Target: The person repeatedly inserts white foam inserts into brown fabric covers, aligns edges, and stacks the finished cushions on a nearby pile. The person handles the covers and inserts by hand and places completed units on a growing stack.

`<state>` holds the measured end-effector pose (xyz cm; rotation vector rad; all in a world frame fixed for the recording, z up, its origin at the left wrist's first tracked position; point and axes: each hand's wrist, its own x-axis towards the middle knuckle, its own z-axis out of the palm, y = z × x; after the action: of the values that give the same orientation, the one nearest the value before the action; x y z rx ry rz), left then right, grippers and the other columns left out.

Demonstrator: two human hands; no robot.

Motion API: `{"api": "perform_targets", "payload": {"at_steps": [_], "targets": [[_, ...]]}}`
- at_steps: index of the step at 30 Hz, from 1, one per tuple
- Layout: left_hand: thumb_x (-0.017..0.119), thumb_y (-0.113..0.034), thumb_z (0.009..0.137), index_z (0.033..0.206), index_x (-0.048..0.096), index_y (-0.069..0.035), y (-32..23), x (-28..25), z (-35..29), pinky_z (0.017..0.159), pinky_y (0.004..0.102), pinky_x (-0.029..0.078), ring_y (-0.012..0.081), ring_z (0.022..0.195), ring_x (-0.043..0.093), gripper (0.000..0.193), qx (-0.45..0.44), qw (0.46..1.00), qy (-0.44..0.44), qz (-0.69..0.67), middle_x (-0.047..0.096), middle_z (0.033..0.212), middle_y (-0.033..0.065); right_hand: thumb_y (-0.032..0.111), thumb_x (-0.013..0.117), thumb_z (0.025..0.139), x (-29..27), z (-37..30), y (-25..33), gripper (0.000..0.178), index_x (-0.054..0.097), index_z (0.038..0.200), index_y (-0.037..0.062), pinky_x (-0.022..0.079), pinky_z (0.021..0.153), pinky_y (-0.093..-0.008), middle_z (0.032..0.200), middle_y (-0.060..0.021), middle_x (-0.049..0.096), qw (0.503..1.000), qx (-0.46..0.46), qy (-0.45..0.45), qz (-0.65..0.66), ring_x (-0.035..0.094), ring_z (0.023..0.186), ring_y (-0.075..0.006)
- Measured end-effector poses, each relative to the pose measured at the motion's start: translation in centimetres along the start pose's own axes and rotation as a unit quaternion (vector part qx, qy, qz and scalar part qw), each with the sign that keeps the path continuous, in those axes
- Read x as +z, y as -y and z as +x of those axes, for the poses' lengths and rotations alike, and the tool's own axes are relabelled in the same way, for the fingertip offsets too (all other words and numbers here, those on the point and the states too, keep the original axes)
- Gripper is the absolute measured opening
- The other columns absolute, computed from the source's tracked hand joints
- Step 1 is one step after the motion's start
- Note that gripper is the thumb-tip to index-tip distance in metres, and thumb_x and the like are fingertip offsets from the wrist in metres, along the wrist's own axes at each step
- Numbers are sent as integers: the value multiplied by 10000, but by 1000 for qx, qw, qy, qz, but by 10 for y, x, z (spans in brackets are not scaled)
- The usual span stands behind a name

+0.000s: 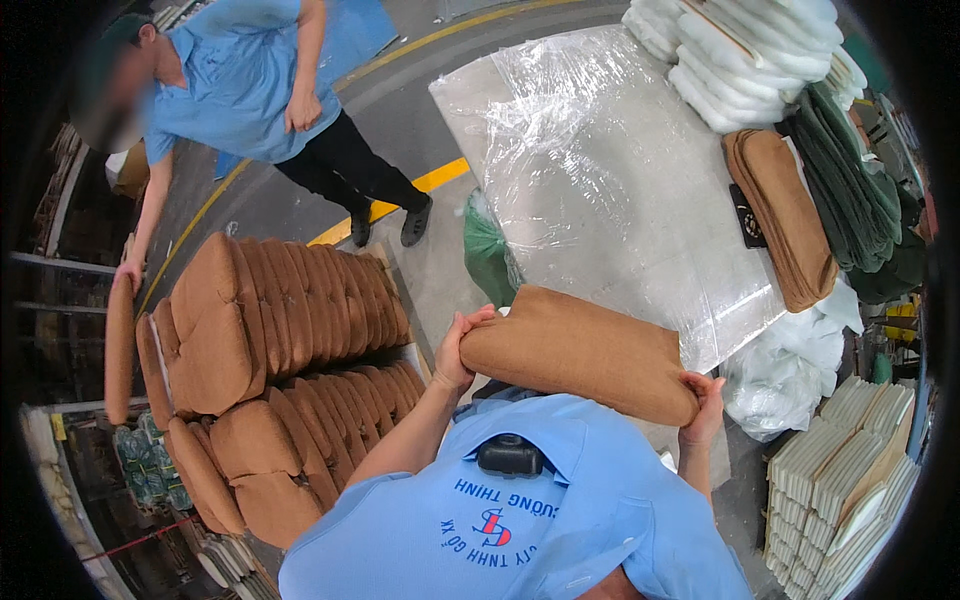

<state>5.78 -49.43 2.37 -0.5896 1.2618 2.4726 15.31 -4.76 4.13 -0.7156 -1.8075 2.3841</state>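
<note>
A brown fabric cushion cover (585,350) stretches between my two hands, close in front of my chest and over the near edge of the table. Its near side is rounded and its far edge runs straight; whether padding is inside, I cannot tell. My left hand (460,350) is closed on its left end, the thumb along the top corner. At the opposite end, my right hand (704,403) grips the corner, fingers partly hidden by the fabric.
A plastic-wrapped table (610,190) spreads ahead. Brown covers (785,215), green covers (840,175) and white padding (745,60) lie along its right side. Brown cushions (290,310) stand stacked at left, where a co-worker (250,85) touches one. White slats (835,480) are piled at right.
</note>
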Motion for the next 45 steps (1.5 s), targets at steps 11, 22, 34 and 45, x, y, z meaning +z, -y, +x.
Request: {"api": "perform_targets", "payload": {"at_steps": [11, 22, 34, 45], "targets": [[384, -526, 1110, 1375, 632, -11, 4, 2, 46, 1033, 379, 498, 210, 1120, 657, 629, -49, 996, 53, -54, 696, 1266, 76, 663, 336, 1083, -5, 44, -26, 770, 737, 1001, 11, 535, 914, -374, 978, -153, 755, 987, 10, 1, 158, 708, 935, -245], [344, -569, 1115, 1375, 599, -19, -19, 31, 24, 1102, 429, 477, 272, 1242, 625, 661, -100, 994, 40, 4, 671, 1317, 105, 607, 379, 1100, 0, 34, -23, 718, 754, 983, 6, 528, 845, -322, 943, -96, 765, 976, -51, -157, 141, 690, 857, -187], [546, -313, 1052, 1447, 529, 58, -12, 66, -36, 1119, 433, 481, 289, 1291, 611, 541, -61, 986, 136, 70, 620, 1406, 159, 539, 460, 1094, -40, -42, 33, 627, 733, 928, 0, 509, 899, -349, 952, -125, 736, 967, -102, -119, 199, 674, 921, -214], [583, -286, 1021, 1460, 557, 7, -24, 78, -19, 1119, 423, 472, 291, 1314, 599, 529, -95, 973, 162, 131, 616, 1436, 145, 354, 517, 1094, -46, -55, 21, 439, 710, 963, -19, 491, 969, -357, 1013, -134, 733, 971, -137, -99, 171, 660, 1026, -222]]}}
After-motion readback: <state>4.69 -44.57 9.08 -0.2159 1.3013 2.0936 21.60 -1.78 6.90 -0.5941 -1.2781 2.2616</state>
